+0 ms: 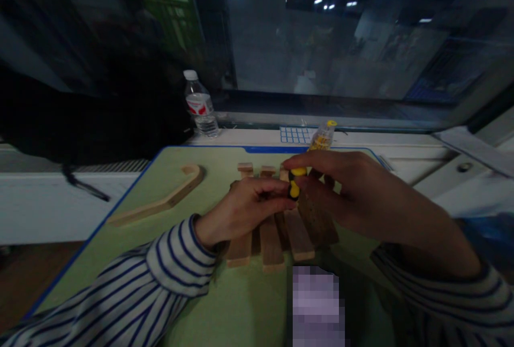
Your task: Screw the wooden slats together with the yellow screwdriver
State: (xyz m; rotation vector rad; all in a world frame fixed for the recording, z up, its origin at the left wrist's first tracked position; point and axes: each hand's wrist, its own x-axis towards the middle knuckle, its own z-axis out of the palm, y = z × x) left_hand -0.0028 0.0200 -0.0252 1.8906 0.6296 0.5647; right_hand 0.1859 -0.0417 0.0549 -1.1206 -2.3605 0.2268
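Both hands meet over a row of wooden slats [271, 242] lying side by side on a green mat [132, 261]. My right hand [349, 191] is closed round the yellow and black handle of a small tool [295, 180], likely a screwdriver, held over the slats. My left hand [244, 210] rests on the slats with its fingertips pinched at the tool's lower end; what they pinch is hidden. A darker wooden piece [317, 221] lies under my right hand. Both sleeves are blue and white striped.
A curved wooden piece [168, 197] lies on the mat at the left. A water bottle [201, 105] stands on the white sill behind. A small clear container with a yellow cap [323, 135] and a blue grid card [295, 134] lie at the back. A window stands behind.
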